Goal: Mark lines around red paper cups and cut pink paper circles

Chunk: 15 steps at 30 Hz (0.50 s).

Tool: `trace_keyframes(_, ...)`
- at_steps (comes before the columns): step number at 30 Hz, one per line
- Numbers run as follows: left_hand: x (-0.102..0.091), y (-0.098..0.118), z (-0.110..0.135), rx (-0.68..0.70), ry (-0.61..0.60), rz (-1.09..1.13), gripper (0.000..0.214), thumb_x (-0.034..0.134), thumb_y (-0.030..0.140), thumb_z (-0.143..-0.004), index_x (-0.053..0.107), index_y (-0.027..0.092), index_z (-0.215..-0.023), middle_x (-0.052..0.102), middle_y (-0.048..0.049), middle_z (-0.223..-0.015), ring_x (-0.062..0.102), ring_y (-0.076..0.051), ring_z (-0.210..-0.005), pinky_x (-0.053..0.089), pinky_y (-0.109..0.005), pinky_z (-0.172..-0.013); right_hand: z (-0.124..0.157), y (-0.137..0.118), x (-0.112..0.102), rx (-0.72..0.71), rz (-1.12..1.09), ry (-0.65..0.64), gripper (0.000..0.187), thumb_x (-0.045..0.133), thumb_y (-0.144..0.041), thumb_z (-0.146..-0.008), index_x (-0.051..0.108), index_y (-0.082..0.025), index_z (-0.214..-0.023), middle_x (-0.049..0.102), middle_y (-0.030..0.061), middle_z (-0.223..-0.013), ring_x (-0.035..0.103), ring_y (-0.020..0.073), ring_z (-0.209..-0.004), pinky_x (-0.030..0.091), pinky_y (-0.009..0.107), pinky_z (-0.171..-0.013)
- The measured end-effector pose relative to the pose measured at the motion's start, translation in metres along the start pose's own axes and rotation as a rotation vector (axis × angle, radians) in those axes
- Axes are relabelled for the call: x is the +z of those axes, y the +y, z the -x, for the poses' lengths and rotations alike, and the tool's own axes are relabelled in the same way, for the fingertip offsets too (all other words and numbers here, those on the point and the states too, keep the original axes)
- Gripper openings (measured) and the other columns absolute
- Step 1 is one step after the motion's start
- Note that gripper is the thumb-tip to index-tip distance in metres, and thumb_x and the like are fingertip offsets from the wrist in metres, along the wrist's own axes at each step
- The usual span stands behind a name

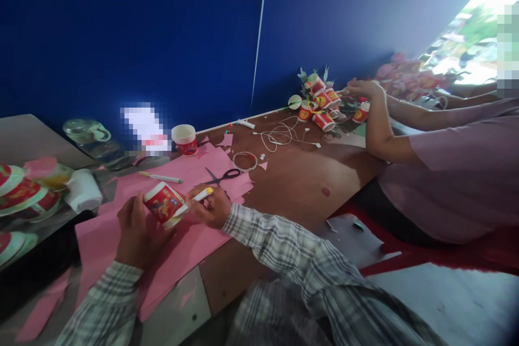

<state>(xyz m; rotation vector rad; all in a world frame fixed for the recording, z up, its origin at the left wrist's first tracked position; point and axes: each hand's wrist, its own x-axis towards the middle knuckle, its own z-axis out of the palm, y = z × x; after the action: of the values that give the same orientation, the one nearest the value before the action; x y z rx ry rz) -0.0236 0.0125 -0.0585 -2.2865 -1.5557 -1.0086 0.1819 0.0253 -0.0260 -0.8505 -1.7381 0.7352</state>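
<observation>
My left hand is closed around a red and white paper cup, which lies tilted on its side above the pink paper. In my right hand is a white marker pen with a yellow end, pinched between the fingers. The pen's lower end meets the cup near its edge; whether it is drawing cannot be made out. Just behind my right hand lie black scissors. Another marker with a green end rests on the pink paper beyond the cup.
A second paper cup stands behind the pink sheets. White earphones, a tape ring and paper scraps lie on the brown table. At right, a co-worker's hands are beside decorated cups. A glass jug and paper roll stand left.
</observation>
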Motion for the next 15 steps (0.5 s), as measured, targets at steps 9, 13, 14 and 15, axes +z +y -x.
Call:
trace_keyframes(9, -0.0018, 0.0028, -0.0027, 0.017, 0.000, -0.008, 0.105, 0.035, 0.069, -0.056, 0.014, -0.002, -0.131, 0.032, -0.0271, -0.124, 0.026, -0.035, -0.117, 0.027, -0.052, -0.094, -0.0025, 0.0013, -0.0007, 0.073, -0.042, 0.029, 0.019, 0.046, -0.024, -0.082, 0.059, -0.010, -0.081, 0.059, 0.0040, -0.067, 0.050, 0.0086, -0.053, 0.040, 0.019, -0.052)
trace_keyframes(13, -0.0028, 0.0040, -0.0029, -0.002, -0.005, 0.016, 0.104, 0.036, 0.069, -0.055, 0.011, 0.004, -0.133, 0.030, -0.0252, -0.126, 0.026, -0.035, -0.117, 0.028, -0.054, -0.093, -0.0045, -0.0011, -0.0030, 0.095, -0.054, 0.074, 0.019, 0.045, -0.022, -0.082, 0.058, -0.010, -0.075, 0.057, 0.0039, -0.065, 0.051, 0.0091, -0.054, 0.041, 0.019, -0.051)
trace_keyframes(14, -0.0032, 0.0043, -0.0030, -0.003, -0.007, 0.022, 0.103, 0.036, 0.069, -0.056, 0.010, 0.006, -0.133, 0.030, -0.0247, -0.126, 0.025, -0.035, -0.117, 0.027, -0.054, -0.093, -0.0053, -0.0012, -0.0035, 0.102, -0.051, 0.097, 0.019, 0.044, -0.022, -0.082, 0.057, -0.010, -0.074, 0.057, 0.0039, -0.065, 0.051, 0.0091, -0.054, 0.041, 0.019, -0.052)
trace_keyframes(15, -0.0036, 0.0047, -0.0032, -0.001, -0.010, 0.026, 0.102, 0.036, 0.068, -0.056, 0.010, 0.006, -0.133, 0.030, -0.0245, -0.127, 0.025, -0.035, -0.118, 0.027, -0.055, -0.093, -0.0060, -0.0011, -0.0039, 0.102, -0.046, 0.108, 0.020, 0.044, -0.022, -0.083, 0.057, -0.010, -0.073, 0.057, 0.0040, -0.066, 0.050, 0.0091, -0.054, 0.041, 0.019, -0.052)
